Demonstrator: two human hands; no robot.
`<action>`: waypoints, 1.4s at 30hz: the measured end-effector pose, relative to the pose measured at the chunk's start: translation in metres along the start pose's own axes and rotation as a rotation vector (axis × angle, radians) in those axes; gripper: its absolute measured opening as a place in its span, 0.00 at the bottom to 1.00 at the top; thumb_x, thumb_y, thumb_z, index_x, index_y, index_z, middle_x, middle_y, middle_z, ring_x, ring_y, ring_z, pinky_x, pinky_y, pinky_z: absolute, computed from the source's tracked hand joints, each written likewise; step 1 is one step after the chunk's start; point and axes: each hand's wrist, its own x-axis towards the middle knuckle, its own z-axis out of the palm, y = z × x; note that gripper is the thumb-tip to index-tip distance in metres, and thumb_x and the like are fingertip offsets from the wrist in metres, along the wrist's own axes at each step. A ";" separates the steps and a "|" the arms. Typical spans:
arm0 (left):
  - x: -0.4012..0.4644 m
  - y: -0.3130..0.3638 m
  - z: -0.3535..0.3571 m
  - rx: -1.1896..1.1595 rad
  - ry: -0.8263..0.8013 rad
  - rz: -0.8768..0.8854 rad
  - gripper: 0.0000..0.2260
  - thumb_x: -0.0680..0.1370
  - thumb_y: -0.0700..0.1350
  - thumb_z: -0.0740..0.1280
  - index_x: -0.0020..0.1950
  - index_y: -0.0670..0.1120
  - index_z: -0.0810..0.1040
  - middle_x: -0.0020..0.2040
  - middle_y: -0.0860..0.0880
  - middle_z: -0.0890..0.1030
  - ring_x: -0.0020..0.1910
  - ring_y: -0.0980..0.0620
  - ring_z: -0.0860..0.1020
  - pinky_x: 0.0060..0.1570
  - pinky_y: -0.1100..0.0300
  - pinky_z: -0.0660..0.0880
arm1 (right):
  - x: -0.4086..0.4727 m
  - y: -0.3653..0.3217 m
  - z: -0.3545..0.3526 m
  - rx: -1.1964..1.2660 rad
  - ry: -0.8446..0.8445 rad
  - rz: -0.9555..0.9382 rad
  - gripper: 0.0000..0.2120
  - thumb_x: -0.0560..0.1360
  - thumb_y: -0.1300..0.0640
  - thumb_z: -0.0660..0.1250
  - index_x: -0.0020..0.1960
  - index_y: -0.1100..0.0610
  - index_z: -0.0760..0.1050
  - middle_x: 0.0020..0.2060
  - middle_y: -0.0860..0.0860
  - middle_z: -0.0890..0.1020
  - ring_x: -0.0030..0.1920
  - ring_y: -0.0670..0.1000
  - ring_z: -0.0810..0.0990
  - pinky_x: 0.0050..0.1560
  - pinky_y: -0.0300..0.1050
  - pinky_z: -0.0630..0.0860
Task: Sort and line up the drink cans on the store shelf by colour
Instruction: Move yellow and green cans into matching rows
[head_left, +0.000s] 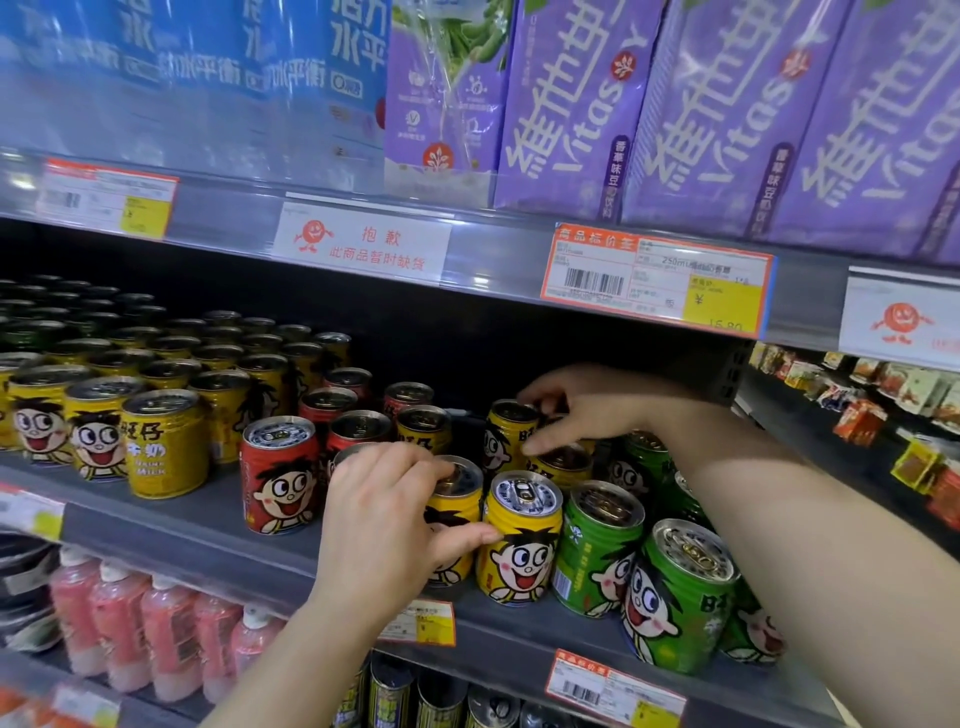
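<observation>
Small drink cans with a cartoon face stand on the grey middle shelf (171, 525). A block of yellow cans (163, 444) fills the left. Red cans (278, 475) stand in the middle. Green cans (680, 597) stand at the right. My left hand (395, 519) grips a yellow can (454, 512) at the shelf front, next to another yellow can (522, 545). My right hand (582, 410) reaches deeper in, its fingers on the top of a yellow can (506, 436) behind.
Purple cartons (691, 119) and blue packs (218, 62) fill the shelf above, with price tags (657, 278) on its edge. Pink bottles (124, 618) and dark cans (441, 701) stand on the shelf below. A bare gap lies between the yellow block and the red cans.
</observation>
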 end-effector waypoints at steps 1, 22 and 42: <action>-0.001 -0.001 0.001 -0.007 0.015 0.011 0.33 0.65 0.74 0.62 0.46 0.45 0.83 0.43 0.49 0.81 0.44 0.46 0.79 0.44 0.51 0.72 | 0.008 -0.007 0.002 0.022 0.061 -0.038 0.32 0.68 0.42 0.73 0.69 0.48 0.69 0.58 0.49 0.76 0.53 0.45 0.74 0.45 0.36 0.69; -0.011 -0.006 0.011 0.015 0.124 0.073 0.34 0.64 0.74 0.65 0.48 0.44 0.83 0.43 0.48 0.81 0.46 0.48 0.73 0.49 0.52 0.67 | 0.050 -0.028 0.028 -0.106 -0.016 -0.102 0.29 0.65 0.44 0.76 0.62 0.52 0.73 0.48 0.46 0.78 0.46 0.47 0.77 0.43 0.42 0.73; -0.011 -0.006 0.010 0.013 0.118 0.077 0.33 0.65 0.73 0.65 0.48 0.44 0.83 0.43 0.48 0.81 0.45 0.47 0.74 0.47 0.51 0.68 | 0.025 -0.018 0.021 -0.198 0.025 -0.027 0.26 0.65 0.38 0.74 0.57 0.51 0.78 0.48 0.48 0.81 0.49 0.49 0.78 0.53 0.48 0.76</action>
